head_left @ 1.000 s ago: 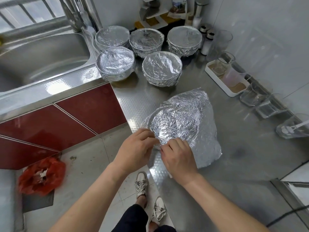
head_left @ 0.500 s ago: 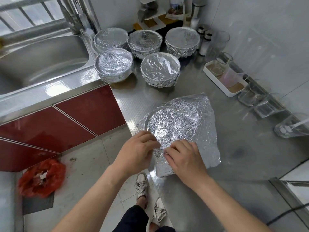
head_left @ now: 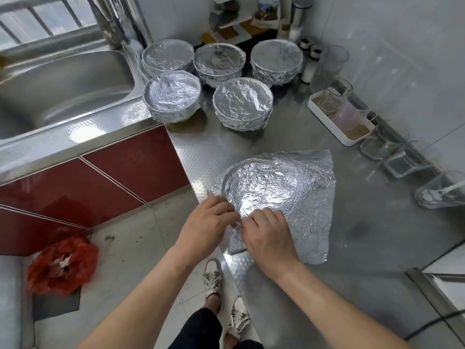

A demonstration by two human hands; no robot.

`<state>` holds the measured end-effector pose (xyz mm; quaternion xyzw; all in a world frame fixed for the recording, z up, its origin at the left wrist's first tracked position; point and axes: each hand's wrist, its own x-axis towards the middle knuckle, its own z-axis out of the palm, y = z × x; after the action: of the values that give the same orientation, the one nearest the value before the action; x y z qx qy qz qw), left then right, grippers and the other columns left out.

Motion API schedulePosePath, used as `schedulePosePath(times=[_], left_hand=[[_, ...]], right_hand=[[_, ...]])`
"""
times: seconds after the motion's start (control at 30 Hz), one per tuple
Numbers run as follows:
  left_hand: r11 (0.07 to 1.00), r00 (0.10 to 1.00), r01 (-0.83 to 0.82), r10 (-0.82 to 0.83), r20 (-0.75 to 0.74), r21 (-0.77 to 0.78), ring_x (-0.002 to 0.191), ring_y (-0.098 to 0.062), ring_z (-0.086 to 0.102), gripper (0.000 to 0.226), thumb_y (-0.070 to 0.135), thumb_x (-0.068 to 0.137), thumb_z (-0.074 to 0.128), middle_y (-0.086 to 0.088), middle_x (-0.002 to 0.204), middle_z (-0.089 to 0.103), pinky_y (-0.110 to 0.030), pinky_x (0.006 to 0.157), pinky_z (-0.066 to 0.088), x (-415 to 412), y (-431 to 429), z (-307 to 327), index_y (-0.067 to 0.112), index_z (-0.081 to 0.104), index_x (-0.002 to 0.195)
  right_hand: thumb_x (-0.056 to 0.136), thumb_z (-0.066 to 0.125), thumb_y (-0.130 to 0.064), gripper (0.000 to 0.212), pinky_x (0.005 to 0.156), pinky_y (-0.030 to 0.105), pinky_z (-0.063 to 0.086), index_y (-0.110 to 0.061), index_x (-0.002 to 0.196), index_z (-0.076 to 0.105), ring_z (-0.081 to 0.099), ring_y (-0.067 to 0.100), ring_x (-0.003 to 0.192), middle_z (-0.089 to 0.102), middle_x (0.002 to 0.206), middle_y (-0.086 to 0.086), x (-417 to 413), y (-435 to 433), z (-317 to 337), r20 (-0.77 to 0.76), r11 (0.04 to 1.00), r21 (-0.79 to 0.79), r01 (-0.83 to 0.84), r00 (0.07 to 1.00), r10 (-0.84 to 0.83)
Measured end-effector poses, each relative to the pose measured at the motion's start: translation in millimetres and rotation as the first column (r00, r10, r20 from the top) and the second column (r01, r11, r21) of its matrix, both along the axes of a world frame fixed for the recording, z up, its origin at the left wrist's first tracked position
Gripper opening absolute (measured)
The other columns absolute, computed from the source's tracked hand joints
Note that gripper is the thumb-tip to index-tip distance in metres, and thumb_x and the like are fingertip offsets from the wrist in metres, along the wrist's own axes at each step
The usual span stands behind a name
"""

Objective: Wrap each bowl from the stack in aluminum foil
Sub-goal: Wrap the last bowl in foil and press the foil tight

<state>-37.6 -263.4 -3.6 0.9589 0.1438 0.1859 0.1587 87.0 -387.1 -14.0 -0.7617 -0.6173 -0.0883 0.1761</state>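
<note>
The left hand (head_left: 208, 220) and the right hand (head_left: 266, 235) pinch the foil (head_left: 309, 210) at the near rim of the bowl (head_left: 259, 187), which sits under it on the table (head_left: 327, 306). This looks like the tucking step. Next, I think, the loose far side needs folding down. Five wrapped bowls (head_left: 242, 104) wait behind.

On the embossed steel worktop (head_left: 264, 144), five round foil-wrapped bowls (head_left: 219, 62) cluster at the far end, three behind two, just right of the steel sink (head_left: 63, 81). A crumpled silver foil sheet (head_left: 289, 187) lies near the left edge. The left hand (head_left: 206, 227) and right hand (head_left: 266, 235) pinch its near side. A white rectangular tray (head_left: 327, 119) holding glass cups sits along the right edge.
</note>
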Motion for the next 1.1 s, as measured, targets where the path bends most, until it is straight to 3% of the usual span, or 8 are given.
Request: schedulePosePath(times=[0.1,0.2,0.33,0.47,0.67,0.87,1.0,1.1], left_hand=[[1.0,1.0,-0.019,0.019,0.001,-0.024,0.101,-0.02,0.059,0.016,0.009,0.086,0.063,0.002,0.097,0.07,-0.03,0.091,0.048,-1,1,7,0.014,0.075,0.094],[0.998,0.999,-0.032,0.031,-0.021,-0.062,0.105,-0.021,0.059,0.028,0.003,0.078,0.069,0.0,0.104,0.07,-0.026,0.098,0.044,-5,-2,12,0.012,0.074,0.104],[0.999,0.999,0.025,-0.027,-0.035,-0.045,0.1,-0.017,0.058,0.019,0.027,0.09,0.063,0.005,0.099,0.069,-0.027,0.088,0.048,-5,-7,11,0.019,0.075,0.102],[0.998,0.999,0.007,-0.009,-0.04,-0.058,0.092,-0.017,0.058,0.019,0.032,0.091,0.062,0.006,0.092,0.068,-0.031,0.079,0.051,-1,-7,6,0.023,0.077,0.097],[0.999,1.0,-0.015,0.014,-0.008,-0.041,0.089,-0.016,0.055,0.01,0.026,0.087,0.067,0.007,0.087,0.067,-0.034,0.074,0.051,2,-4,2,0.023,0.077,0.088],[0.997,0.997,-0.051,0.054,0.058,-0.054,0.094,-0.018,0.054,0.015,0.0,0.08,0.073,0.003,0.088,0.068,-0.026,0.076,0.046,3,-5,-1,0.015,0.076,0.084],[0.996,0.997,-0.078,0.078,0.003,-0.048,0.104,-0.018,0.058,0.023,-0.005,0.076,0.073,0.002,0.097,0.069,-0.028,0.084,0.05,3,1,0,0.014,0.076,0.089],[0.994,0.996,-0.094,0.094,-0.004,-0.053,0.111,-0.02,0.056,0.022,0.003,0.081,0.064,-0.001,0.105,0.069,-0.027,0.092,0.048,3,-1,6,0.013,0.075,0.098]], right_hand=[[0.083,0.072,-0.019,0.007,0.068,0.033,0.04,-0.018,0.085,0.065,0.051,0.02,0.074,0.057,0.079,-0.002,-7,3,8,-0.074,0.999,-0.029,0.043,0.996,-0.045],[0.089,0.052,-0.037,0.021,0.077,0.034,0.039,-0.024,0.098,0.067,0.054,0.015,0.09,0.059,0.095,-0.006,1,-1,18,-0.19,0.997,-0.055,0.058,0.98,-0.067],[0.091,0.045,-0.039,0.028,0.086,0.033,0.03,-0.027,0.099,0.069,0.058,0.015,0.1,0.062,0.108,-0.008,23,-17,14,-0.236,0.994,-0.101,-0.027,0.972,0.003],[0.09,0.055,-0.038,0.022,0.086,0.036,0.038,-0.026,0.1,0.071,0.06,0.016,0.103,0.065,0.111,-0.008,32,-25,6,-0.264,0.99,-0.087,-0.113,0.961,0.086],[0.083,0.074,-0.018,0.009,0.078,0.032,0.042,-0.015,0.092,0.071,0.055,0.021,0.09,0.062,0.097,0.001,27,-23,0,-0.197,0.994,0.023,-0.103,0.975,0.105],[0.077,0.077,-0.005,0.014,0.066,0.034,0.039,-0.012,0.076,0.065,0.049,0.023,0.071,0.055,0.076,0.002,13,-16,-8,-0.115,0.999,0.032,-0.016,0.993,0.02],[0.077,0.077,-0.009,0.014,0.066,0.034,0.036,-0.015,0.076,0.065,0.049,0.023,0.07,0.054,0.074,0.001,-2,-5,-3,-0.12,0.997,0.009,0.081,0.99,-0.079],[0.089,0.062,-0.031,0.012,0.071,0.034,0.039,-0.021,0.093,0.068,0.053,0.018,0.078,0.057,0.082,-0.004,-6,-2,9,-0.212,0.991,-0.038,0.129,0.968,-0.134]])
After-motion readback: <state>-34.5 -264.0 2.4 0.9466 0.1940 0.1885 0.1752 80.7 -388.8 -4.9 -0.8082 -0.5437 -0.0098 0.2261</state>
